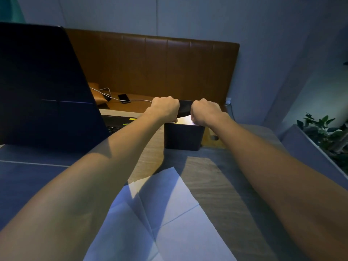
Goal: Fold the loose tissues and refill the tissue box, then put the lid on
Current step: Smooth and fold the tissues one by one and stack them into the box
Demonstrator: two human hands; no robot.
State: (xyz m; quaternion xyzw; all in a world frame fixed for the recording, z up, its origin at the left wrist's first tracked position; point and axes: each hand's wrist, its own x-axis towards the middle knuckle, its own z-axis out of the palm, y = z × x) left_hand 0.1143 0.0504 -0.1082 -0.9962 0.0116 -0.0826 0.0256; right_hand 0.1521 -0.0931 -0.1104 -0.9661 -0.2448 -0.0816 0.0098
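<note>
A dark square tissue box (183, 136) stands upright on the wooden table, a little beyond the middle. Both arms reach out to it. My left hand (165, 108) and my right hand (205, 112) grip the two ends of a dark lid (185, 108), held tilted just above the box's top. White tissue (185, 119) shows in the gap between the lid and the box. Near me, large unfolded white tissues (169, 210) lie spread flat on the table between my forearms.
An open dark laptop (47, 91) stands at the left. Behind the box runs a brown padded bench back (160, 65), with a phone (124, 98) and a white cable (131, 100) on the seat. A planter with green leaves (323, 130) sits at the right.
</note>
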